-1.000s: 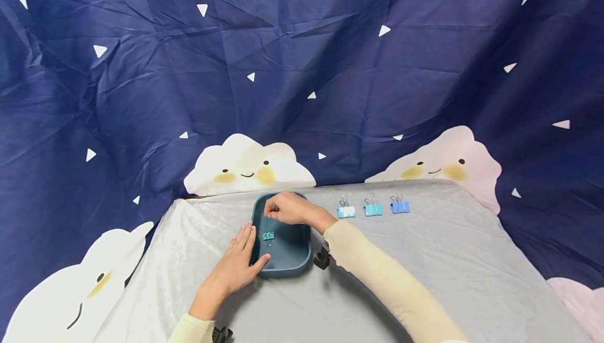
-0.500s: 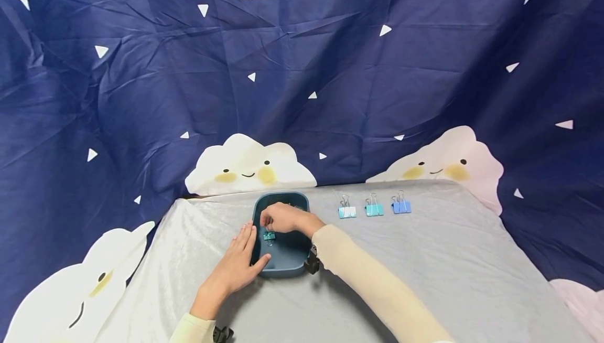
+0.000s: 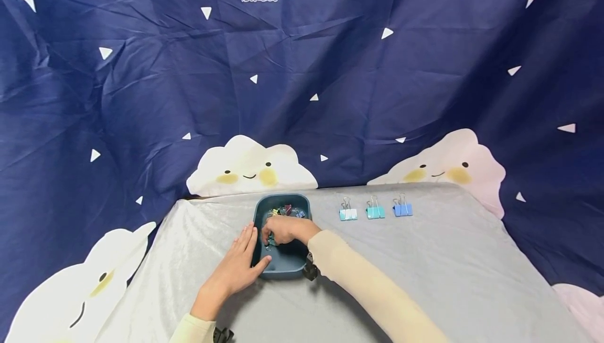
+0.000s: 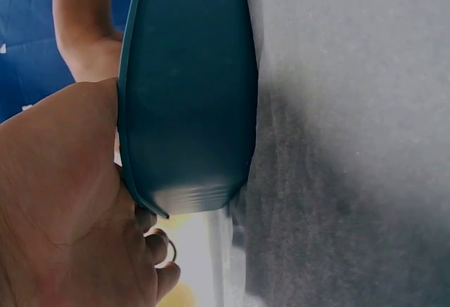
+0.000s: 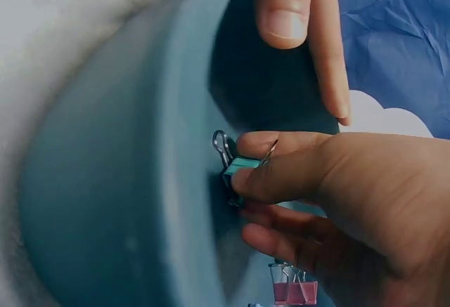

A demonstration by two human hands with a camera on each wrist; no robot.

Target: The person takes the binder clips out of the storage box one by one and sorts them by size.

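My right hand (image 3: 283, 229) reaches down inside a dark teal bin (image 3: 284, 275). In the right wrist view its thumb and fingers pinch a small teal binder clip (image 5: 244, 166), one wire handle sticking out past the fingertips. Along the bin's left rim lies my left hand (image 3: 238, 260), fingers straight and thumb over the near corner. The left wrist view has that palm against the rim (image 4: 128, 110). At the bin's far end sit several small binder clips, among them a dark red one (image 3: 288, 210); the right hand covers part of them.
Right of the bin, three larger binder clips stand in a row on the grey cloth (image 3: 453, 259): a white-and-teal one (image 3: 348, 214), a teal one (image 3: 375, 212) and a blue one (image 3: 403, 210). A navy curtain (image 3: 302, 122) hangs behind.
My right hand has moved nearer and down within the bin, from its far part onto the teal clip, which it now pinches. Small clips at the far end have come into sight. The left hand stays put.
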